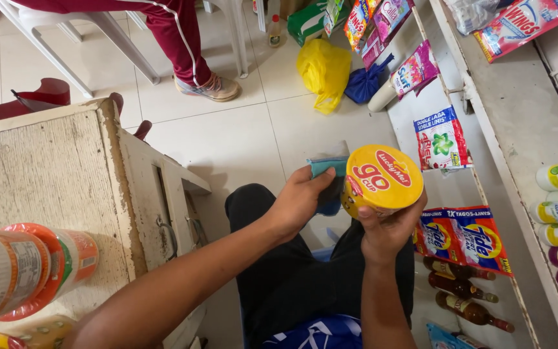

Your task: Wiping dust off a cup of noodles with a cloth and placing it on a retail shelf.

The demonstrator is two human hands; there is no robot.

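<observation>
Right hand (387, 231) raised, fingers grasping yellow noodle cup (381, 179), lid sealed. At nine o'clock, left hand (298, 201) pressing blue cloth (328, 169) against cup.

Both forearms raised; left hand (298, 201) curled closed, right hand (387, 227) gripping from below.

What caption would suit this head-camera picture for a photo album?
Right hand holds a yellow cup while left hand presses a blue cloth to its side.
</observation>
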